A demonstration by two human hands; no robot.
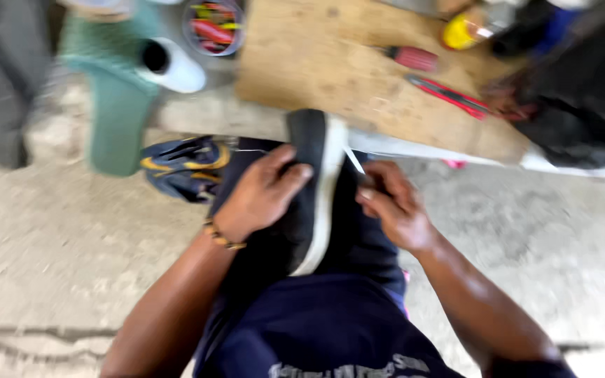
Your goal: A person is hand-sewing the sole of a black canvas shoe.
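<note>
A black shoe with a white sole (pixel 314 189) rests on my lap, toe pointing away from me. My left hand (pixel 259 193) grips its upper from the left side, a beaded band on the wrist. Just right of the sole, my right hand (pixel 393 206) pinches a thin pale tool or needle (pixel 353 160) whose tip touches the sole's edge. The frame is blurred, so the tool's exact kind is unclear.
A wooden board (pixel 337 63) lies ahead with a red-handled tool (pixel 411 57) and red cutters (pixel 449 94). A dark blue and yellow shoe (pixel 180 166) sits on the concrete floor at left. A green post (pixel 117 105), a white cup (pixel 173 64), a tub of small items (pixel 213 26) and a yellow container (pixel 460 31) stand beyond.
</note>
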